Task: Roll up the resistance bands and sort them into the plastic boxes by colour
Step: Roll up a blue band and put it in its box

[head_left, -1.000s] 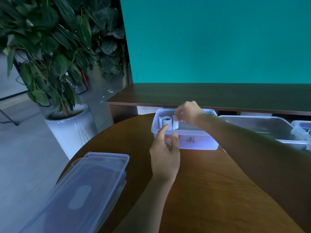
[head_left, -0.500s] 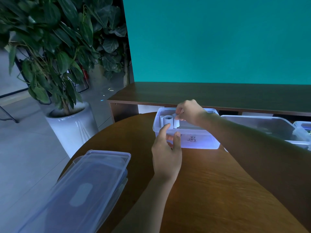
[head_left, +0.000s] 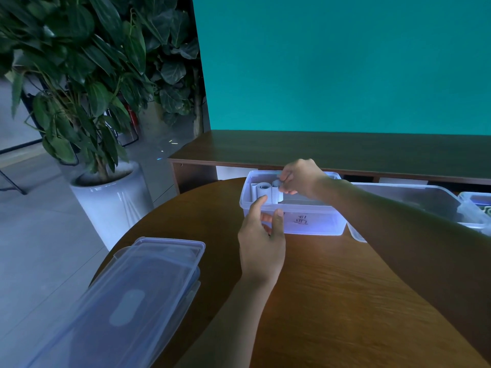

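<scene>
A clear plastic box with a handwritten label stands at the far edge of the round wooden table. Inside its left end stands one pale rolled band. My right hand reaches into the box and pinches a second pale rolled band upright beside the first. My left hand hovers at the box's near wall, thumb and fingers spread and holding nothing; whether it touches the wall I cannot tell.
Stacked clear lids lie at the table's near left edge. A larger clear tub and another box stand to the right. A low wooden bench runs behind, and a potted plant stands on the floor at left.
My right hand has shifted the second roll slightly inside the box. My left hand stays at the box's front wall.
</scene>
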The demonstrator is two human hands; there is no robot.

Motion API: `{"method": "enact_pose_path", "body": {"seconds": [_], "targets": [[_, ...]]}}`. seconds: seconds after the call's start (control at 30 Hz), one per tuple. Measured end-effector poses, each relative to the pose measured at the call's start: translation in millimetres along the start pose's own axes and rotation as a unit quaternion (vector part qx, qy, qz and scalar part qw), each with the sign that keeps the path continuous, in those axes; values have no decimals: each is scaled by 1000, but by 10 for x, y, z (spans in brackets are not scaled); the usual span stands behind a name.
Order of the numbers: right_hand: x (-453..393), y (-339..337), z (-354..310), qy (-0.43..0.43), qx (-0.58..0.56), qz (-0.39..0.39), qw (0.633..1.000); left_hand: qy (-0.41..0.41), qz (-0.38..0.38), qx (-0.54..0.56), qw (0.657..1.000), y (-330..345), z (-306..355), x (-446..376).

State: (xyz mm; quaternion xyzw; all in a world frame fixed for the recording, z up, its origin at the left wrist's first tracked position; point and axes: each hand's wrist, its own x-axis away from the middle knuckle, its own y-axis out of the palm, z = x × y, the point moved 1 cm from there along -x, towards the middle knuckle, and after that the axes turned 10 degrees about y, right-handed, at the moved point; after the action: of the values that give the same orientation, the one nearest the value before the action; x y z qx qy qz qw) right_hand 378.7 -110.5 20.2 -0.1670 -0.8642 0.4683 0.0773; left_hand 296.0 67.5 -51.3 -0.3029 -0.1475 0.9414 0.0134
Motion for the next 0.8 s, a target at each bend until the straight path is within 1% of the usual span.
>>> {"method": "enact_pose_path", "body": {"seconds": [0.37,0.57,0.67,0.8], "targets": [[14,-42,32,23,-16,4,1000,8,10,1,1000,4,-15,6],[34,-60,34,14,17,11,1000,6,10,2,1000,-4,1,13],[57,-94,46,17,13,11,1000,14,9,-1,1000,-3,8,17],[201,-239,92,-2,-8,25,1000,42,25,-22,999,-19,61,39]]}}
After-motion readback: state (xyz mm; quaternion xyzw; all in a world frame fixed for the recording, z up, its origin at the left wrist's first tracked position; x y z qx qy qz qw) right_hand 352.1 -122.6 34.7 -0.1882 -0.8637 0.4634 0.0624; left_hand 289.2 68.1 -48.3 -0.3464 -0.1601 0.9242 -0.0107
